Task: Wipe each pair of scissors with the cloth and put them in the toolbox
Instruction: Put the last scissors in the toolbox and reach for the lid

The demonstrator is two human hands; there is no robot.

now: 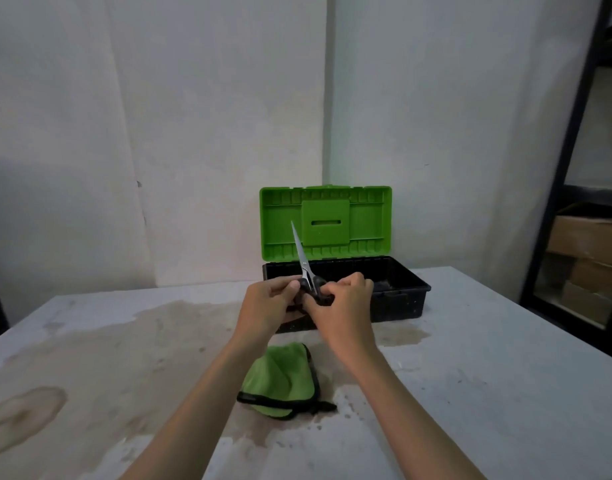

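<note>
Dim, even indoor light lies flat across the pale wall (159,98) and stained counter (505,375), shadows faint and soft-edged. The black interior of the toolbox (401,306) swallows detail. The wide lens tilts the dark shelving (571,133) at the right edge; everything looks soft, slightly smeared.

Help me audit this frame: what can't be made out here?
Head view:
scissors handles: covered by the left hand and right hand.
toolbox floor: dark, blocked by its front wall and the hands; contents unclear.
cloth left edge: behind the left forearm.
cardboard boxes: cut off by the right edge.
</note>
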